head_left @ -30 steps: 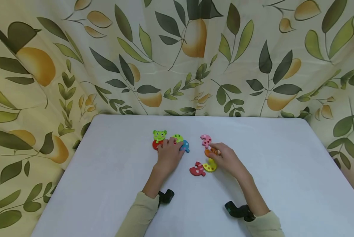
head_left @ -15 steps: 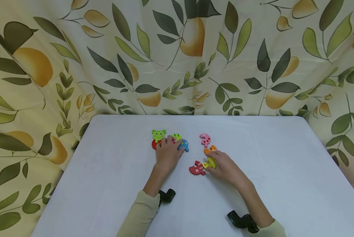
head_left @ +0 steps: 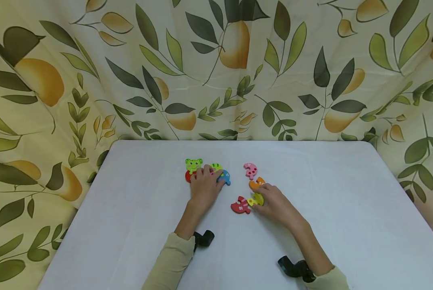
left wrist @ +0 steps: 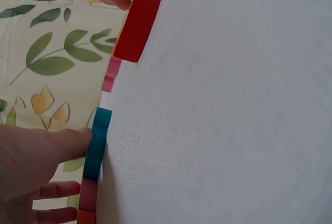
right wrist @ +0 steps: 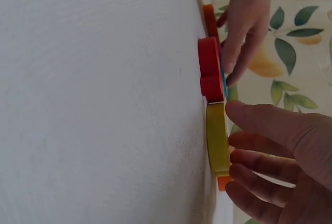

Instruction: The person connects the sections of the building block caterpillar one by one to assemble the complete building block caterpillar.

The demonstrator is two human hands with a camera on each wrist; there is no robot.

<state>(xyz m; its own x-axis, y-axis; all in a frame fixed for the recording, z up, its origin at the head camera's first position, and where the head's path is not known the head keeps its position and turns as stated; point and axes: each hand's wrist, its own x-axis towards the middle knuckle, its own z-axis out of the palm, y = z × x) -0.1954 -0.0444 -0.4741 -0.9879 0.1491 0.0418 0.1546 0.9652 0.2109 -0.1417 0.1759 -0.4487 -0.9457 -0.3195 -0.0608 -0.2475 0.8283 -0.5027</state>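
Note:
My left hand (head_left: 204, 185) lies over a joined group of puzzle pieces. Its thumb touches the blue piece (head_left: 225, 177), and its fingers partly hide the red piece (head_left: 189, 176) under a green animal-face piece (head_left: 194, 165). A green striped piece (head_left: 216, 166) shows behind the fingers. My right hand (head_left: 275, 203) spans the yellow piece (head_left: 257, 199), thumb and fingertips at its top in the right wrist view. Its index finger is close to the orange piece (head_left: 256, 183). Left of the yellow one lies a red striped piece (head_left: 240, 206).
A pink spotted piece (head_left: 250, 170) lies behind the orange one, between the two groups. All the pieces are on a white-covered table (head_left: 129, 225). A leaf-and-fruit patterned curtain (head_left: 209, 72) hangs along the far side and the left.
My right hand has moved from the orange piece slightly down and left onto the yellow piece. The left hand has stayed on its group. Little differs over the last half second.

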